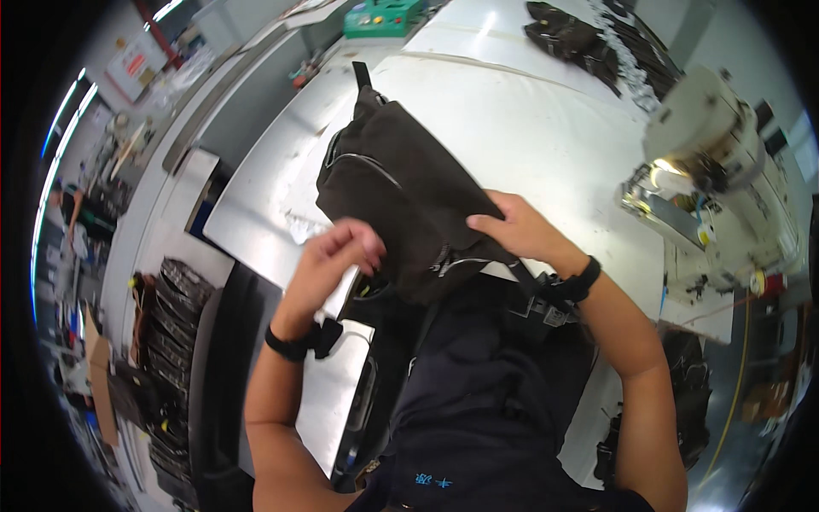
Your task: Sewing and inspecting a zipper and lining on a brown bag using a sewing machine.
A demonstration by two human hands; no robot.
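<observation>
A dark brown fabric bag [409, 171] with zippers and a short strap end lies tilted over the near edge of the white table, close to my body. My right hand [520, 226] grips its right side, with the thumb on top and the other fingers partly hidden behind the cloth. At the bag's lower left edge is my left hand [345, 252], its fingers curled in and slightly blurred. Whatever those fingers pinch, if anything, is too small to make out. A zipper [444, 260] with metal pulls shows on the bag's near end.
A sewing machine [699, 162] with a lit lamp stands on the right of the white table [529, 128]. More dark bags [572, 43] lie at the far right. Several are stacked [175, 333] at the left. A green box with buttons [380, 19] sits at the back.
</observation>
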